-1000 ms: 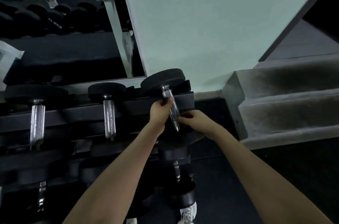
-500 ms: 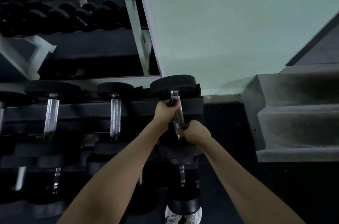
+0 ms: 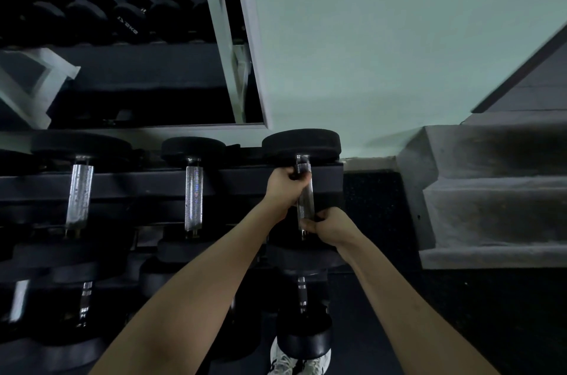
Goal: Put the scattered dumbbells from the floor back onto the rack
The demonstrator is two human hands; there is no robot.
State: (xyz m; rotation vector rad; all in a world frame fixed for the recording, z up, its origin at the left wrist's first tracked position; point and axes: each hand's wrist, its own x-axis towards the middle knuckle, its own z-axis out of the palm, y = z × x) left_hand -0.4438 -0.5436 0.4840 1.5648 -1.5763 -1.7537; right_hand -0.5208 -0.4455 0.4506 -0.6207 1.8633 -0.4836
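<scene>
A black dumbbell (image 3: 302, 144) with a knurled chrome handle lies at the right end of the top tier of the dark rack (image 3: 239, 179). My left hand (image 3: 283, 186) grips the far end of its handle, just below the far head. My right hand (image 3: 326, 226) grips the near end of the same handle. The dumbbell's near head is dark and partly hidden under my right wrist. Two more dumbbells (image 3: 193, 150) sit to the left on the same tier.
A lower tier holds more dumbbells, one (image 3: 303, 331) right below my hands. A wall mirror (image 3: 122, 37) above the rack reflects other racked weights. Grey concrete steps (image 3: 497, 190) rise at the right. My white shoe (image 3: 288, 362) stands on the dark floor.
The dumbbell's handle has straightened to lie square across the rack's top tier. My right hand has closed around the handle's near end. The view has shifted a little.
</scene>
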